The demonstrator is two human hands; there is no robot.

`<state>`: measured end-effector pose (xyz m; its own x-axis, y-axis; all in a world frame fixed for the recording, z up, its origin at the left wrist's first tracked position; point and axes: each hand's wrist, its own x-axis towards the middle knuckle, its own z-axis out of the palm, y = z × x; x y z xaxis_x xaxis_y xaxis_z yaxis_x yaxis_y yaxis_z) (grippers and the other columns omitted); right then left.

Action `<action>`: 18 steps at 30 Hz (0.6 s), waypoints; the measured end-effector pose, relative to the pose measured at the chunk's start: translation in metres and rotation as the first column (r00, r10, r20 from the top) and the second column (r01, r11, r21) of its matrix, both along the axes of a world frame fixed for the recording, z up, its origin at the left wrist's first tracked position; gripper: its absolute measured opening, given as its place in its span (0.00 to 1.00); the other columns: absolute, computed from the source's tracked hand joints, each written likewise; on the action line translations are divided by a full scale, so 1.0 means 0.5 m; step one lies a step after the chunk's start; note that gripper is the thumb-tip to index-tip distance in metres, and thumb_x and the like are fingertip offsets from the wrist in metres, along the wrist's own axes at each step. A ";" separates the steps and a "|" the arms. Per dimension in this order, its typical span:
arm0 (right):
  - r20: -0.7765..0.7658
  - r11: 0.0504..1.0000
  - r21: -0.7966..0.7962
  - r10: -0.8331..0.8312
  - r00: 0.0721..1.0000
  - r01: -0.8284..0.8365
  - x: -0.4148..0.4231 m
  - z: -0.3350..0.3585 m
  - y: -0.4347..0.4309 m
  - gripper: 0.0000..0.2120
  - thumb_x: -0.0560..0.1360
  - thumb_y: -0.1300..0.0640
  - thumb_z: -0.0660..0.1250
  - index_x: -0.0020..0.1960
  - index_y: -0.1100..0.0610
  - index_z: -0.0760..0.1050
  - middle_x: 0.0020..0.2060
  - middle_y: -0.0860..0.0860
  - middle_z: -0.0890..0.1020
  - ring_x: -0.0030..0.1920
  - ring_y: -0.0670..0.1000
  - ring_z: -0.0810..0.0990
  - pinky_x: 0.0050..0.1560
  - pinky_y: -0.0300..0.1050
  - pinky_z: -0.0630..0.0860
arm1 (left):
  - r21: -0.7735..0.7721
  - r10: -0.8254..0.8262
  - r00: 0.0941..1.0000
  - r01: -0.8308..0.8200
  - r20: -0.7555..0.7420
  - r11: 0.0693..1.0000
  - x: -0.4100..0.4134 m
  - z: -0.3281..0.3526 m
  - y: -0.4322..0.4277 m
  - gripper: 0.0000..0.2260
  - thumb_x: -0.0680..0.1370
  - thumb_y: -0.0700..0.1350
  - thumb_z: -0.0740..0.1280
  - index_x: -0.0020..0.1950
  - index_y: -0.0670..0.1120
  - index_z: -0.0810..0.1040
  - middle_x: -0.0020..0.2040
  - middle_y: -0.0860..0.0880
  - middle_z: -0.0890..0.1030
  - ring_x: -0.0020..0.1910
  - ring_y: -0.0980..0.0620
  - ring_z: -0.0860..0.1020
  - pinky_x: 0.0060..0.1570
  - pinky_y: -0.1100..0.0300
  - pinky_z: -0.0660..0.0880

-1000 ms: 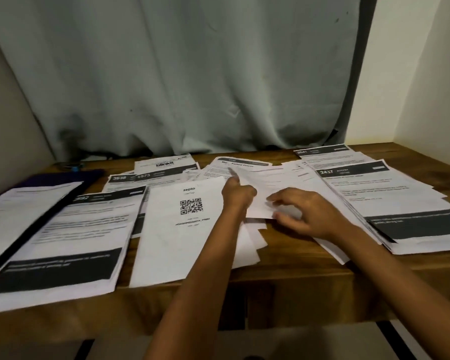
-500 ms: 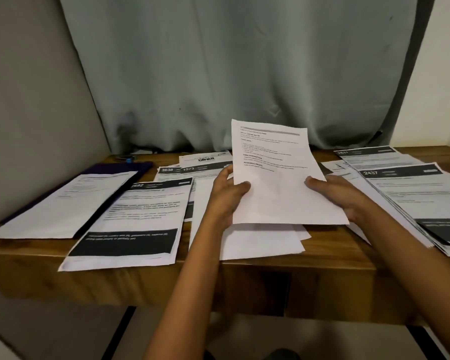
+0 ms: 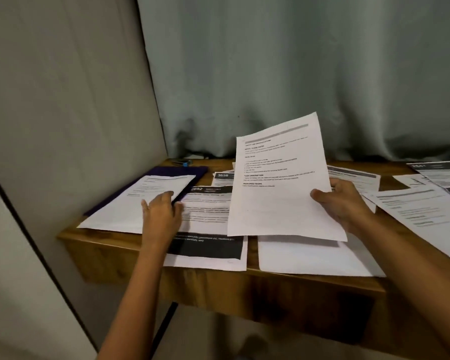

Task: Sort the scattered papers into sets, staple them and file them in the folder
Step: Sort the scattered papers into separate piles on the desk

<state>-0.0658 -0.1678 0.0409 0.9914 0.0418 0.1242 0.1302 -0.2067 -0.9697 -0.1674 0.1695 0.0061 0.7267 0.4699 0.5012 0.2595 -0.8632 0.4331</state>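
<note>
My right hand [image 3: 344, 205] grips a printed white sheet [image 3: 278, 183] by its right edge and holds it tilted above the wooden desk [image 3: 218, 284]. My left hand [image 3: 161, 213] lies over the far-left white sheet [image 3: 130, 206], its fingers reaching toward that sheet's right edge. That sheet rests on a dark purple folder [image 3: 182, 171]. Beside it is a paper headed 2692 with a black band [image 3: 208, 229]. A small blue stapler [image 3: 183, 163] sits at the desk's back left corner. More papers are scattered at the right [image 3: 424, 211].
A grey-green curtain [image 3: 283, 74] hangs behind the desk and a wall panel [image 3: 63, 100] closes the left side. A plain white sheet [image 3: 309, 258] overhangs the desk's front edge. A paper headed 3638 [image 3: 222, 178] lies behind the 2692 paper.
My left hand let go of the raised sheet and moved left onto the sheet over the folder. My right hand alone now holds the sheet. The view swung left.
</note>
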 end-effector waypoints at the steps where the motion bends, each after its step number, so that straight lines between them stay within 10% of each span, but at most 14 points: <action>1: -0.011 1.000 -0.007 0.008 1.000 -0.008 -0.001 0.001 0.018 0.17 0.76 0.60 0.68 0.64 0.57 0.75 0.58 0.49 0.79 0.53 0.54 0.78 0.55 0.48 0.75 | 0.025 0.024 0.998 -0.022 -0.061 0.999 -0.006 -0.004 0.036 0.20 0.82 0.50 0.57 0.72 0.42 0.67 0.70 0.42 0.72 0.70 0.44 0.68 0.74 0.43 0.48; 7: -0.054 0.997 -0.075 0.008 0.999 -0.013 0.004 -0.008 0.125 0.18 0.78 0.60 0.65 0.68 0.58 0.71 0.65 0.54 0.75 0.58 0.57 0.76 0.51 0.47 0.71 | 0.029 -0.092 0.883 0.119 -0.460 0.992 -0.021 -0.032 0.130 0.27 0.83 0.58 0.46 0.79 0.48 0.51 0.79 0.47 0.52 0.78 0.46 0.52 0.74 0.42 0.44; 18: -0.073 0.978 -0.207 -0.009 0.997 -0.006 0.027 -0.037 0.204 0.15 0.77 0.61 0.65 0.63 0.60 0.74 0.57 0.55 0.79 0.47 0.53 0.76 0.45 0.46 0.74 | 0.092 -0.067 0.848 0.134 -0.525 0.987 -0.016 -0.062 0.140 0.27 0.81 0.62 0.43 0.79 0.56 0.49 0.79 0.51 0.52 0.78 0.47 0.51 0.75 0.44 0.45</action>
